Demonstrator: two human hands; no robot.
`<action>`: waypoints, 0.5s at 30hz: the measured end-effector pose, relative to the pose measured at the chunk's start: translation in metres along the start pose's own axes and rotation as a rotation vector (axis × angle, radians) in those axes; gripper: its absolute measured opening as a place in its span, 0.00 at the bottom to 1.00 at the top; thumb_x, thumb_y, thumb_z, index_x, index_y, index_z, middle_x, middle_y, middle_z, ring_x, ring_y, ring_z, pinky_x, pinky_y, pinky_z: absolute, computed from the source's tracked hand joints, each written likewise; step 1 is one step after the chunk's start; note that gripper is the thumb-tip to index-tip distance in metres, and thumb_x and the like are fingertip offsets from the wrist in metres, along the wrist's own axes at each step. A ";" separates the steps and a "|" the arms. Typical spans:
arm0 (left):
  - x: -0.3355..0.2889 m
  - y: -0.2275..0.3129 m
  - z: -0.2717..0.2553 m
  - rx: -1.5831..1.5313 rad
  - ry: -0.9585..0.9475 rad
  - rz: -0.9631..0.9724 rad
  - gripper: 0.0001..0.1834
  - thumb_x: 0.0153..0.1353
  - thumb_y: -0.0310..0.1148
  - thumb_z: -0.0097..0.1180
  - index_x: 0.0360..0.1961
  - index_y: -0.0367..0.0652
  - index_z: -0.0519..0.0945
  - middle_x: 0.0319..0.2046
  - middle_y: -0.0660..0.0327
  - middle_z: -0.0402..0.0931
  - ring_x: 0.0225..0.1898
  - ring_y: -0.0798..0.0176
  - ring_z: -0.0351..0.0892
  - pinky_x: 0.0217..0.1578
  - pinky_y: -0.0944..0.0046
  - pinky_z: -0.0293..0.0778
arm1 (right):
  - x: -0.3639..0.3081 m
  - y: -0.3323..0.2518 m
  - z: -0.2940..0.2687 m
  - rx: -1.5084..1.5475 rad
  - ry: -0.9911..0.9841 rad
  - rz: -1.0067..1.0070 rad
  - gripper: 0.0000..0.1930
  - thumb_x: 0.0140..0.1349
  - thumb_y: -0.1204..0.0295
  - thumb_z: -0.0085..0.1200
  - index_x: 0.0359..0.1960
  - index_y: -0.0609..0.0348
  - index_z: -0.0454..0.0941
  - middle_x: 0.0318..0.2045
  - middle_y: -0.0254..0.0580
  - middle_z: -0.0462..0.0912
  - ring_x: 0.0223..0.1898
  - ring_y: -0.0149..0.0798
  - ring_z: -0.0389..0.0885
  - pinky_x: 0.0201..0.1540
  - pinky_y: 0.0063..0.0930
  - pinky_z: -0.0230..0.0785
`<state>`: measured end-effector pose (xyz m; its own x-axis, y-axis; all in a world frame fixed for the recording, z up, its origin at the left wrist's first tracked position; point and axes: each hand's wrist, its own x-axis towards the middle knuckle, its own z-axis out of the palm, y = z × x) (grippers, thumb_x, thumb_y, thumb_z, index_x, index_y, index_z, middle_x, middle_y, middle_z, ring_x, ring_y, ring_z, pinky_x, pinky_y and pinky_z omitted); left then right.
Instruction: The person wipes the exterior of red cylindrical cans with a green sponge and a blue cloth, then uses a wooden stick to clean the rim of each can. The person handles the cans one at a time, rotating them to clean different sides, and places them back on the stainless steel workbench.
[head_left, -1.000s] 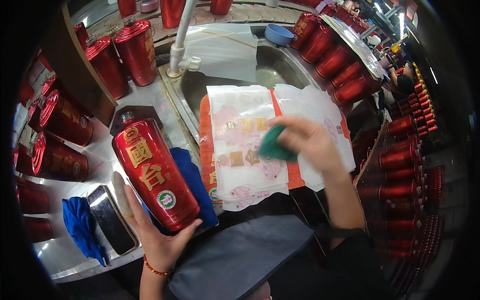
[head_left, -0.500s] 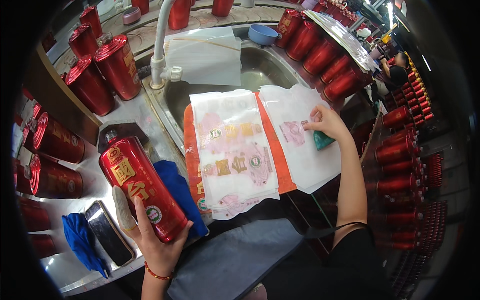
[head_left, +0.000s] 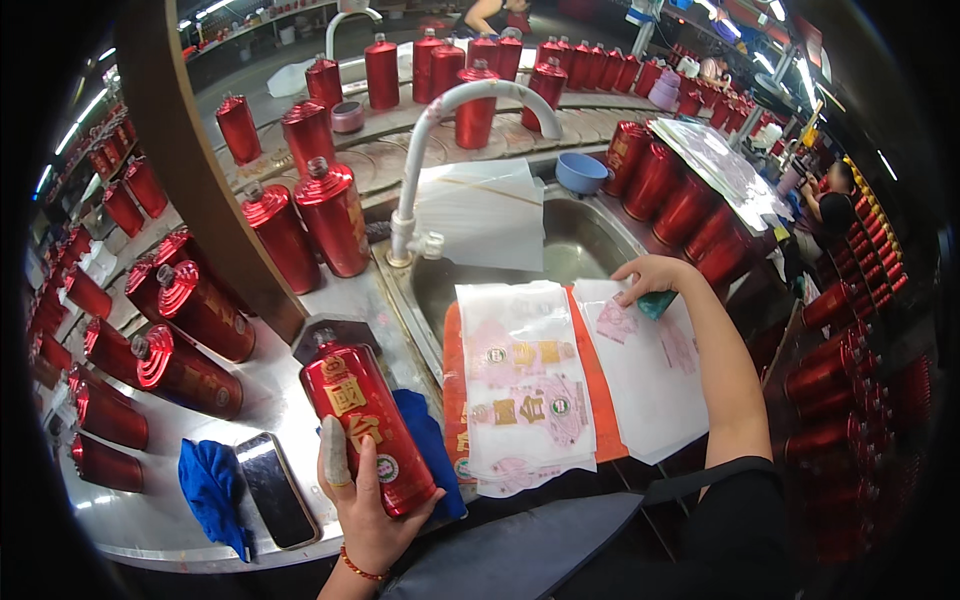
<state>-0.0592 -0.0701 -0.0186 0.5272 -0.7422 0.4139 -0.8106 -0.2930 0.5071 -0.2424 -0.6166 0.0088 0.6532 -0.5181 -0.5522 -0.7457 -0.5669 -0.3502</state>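
My left hand (head_left: 378, 520) is wrapped around the lower part of a red bottle (head_left: 375, 430) with gold lettering, which leans on the metal counter. A pale finger cover sits on one of its fingers. My right hand (head_left: 655, 275) has its fingers bent down at the top of the right stack of white decal sheets (head_left: 650, 420), beside a pink print. Tucked under that palm is a flat green piece (head_left: 655, 304), partly hidden. Another stack of decal sheets (head_left: 530, 450), printed pink and gold, lies to the left on an orange board (head_left: 603, 400).
Behind the sheets is a metal sink (head_left: 620, 235) with a white faucet (head_left: 405, 220) and a blue bowl (head_left: 582, 172). Red bottles (head_left: 190, 375) crowd the left and back. A phone (head_left: 278, 490) and blue cloth (head_left: 212, 490) lie at left. A person (head_left: 835, 205) sits far right.
My view has tilted up, so more of the back counter shows and the scene sits lower and farther right. A further pink print now shows on the right stack. My left hand keeps the bottle.
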 end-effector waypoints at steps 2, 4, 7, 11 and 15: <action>-0.002 -0.002 0.003 -0.001 0.000 -0.007 0.64 0.40 0.48 0.84 0.75 0.43 0.60 0.75 0.37 0.47 0.73 0.30 0.49 0.69 0.37 0.57 | 0.010 0.006 -0.003 -0.038 -0.028 -0.016 0.36 0.47 0.52 0.78 0.59 0.52 0.84 0.40 0.36 0.84 0.39 0.31 0.80 0.41 0.27 0.72; -0.003 -0.001 0.002 0.008 -0.004 -0.015 0.64 0.40 0.48 0.85 0.76 0.45 0.59 0.75 0.37 0.47 0.73 0.30 0.49 0.69 0.36 0.57 | 0.012 -0.007 -0.006 -0.044 -0.022 0.069 0.31 0.49 0.53 0.78 0.53 0.54 0.87 0.37 0.35 0.85 0.37 0.31 0.81 0.40 0.28 0.72; -0.002 0.001 0.000 0.000 0.003 -0.025 0.64 0.40 0.49 0.84 0.76 0.45 0.59 0.75 0.37 0.47 0.73 0.29 0.49 0.69 0.36 0.56 | 0.018 -0.012 -0.008 -0.004 0.038 0.099 0.24 0.50 0.54 0.77 0.44 0.56 0.89 0.30 0.34 0.86 0.33 0.30 0.81 0.38 0.29 0.73; -0.003 -0.001 0.002 0.003 -0.043 -0.039 0.65 0.41 0.51 0.83 0.77 0.44 0.58 0.76 0.37 0.45 0.74 0.31 0.48 0.71 0.38 0.54 | 0.021 0.006 -0.008 0.103 0.277 0.002 0.19 0.50 0.57 0.77 0.34 0.60 0.90 0.25 0.36 0.85 0.28 0.30 0.79 0.35 0.31 0.73; 0.010 0.006 -0.012 -0.143 -0.058 0.014 0.64 0.43 0.51 0.82 0.76 0.42 0.58 0.77 0.38 0.43 0.76 0.34 0.47 0.73 0.41 0.53 | 0.003 -0.017 -0.010 0.268 0.473 -0.158 0.14 0.54 0.63 0.71 0.33 0.61 0.88 0.26 0.37 0.86 0.29 0.30 0.80 0.36 0.30 0.73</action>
<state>-0.0554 -0.0719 -0.0025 0.4969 -0.7803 0.3798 -0.7713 -0.1965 0.6054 -0.2261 -0.6149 0.0203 0.7015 -0.7056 -0.0999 -0.6009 -0.5104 -0.6152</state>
